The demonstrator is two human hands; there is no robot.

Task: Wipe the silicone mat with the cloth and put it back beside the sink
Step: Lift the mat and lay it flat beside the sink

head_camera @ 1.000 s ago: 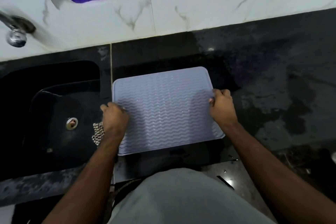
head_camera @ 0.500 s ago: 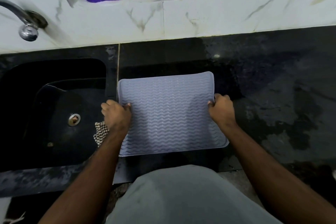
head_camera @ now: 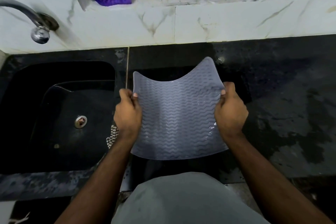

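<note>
One mat (head_camera: 179,120), one checked cloth (head_camera: 113,135) and one sink (head_camera: 60,114) show. The mat sags between two hands: the left hand (head_camera: 128,114) grips its left edge, the right hand (head_camera: 230,112) its right.

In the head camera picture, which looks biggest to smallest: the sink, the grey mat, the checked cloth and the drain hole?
1. Sink
2. Silicone mat, though held up nearer the camera, so it may look bigger than it is
3. Checked cloth, mostly hidden behind the left hand
4. Drain hole
</note>
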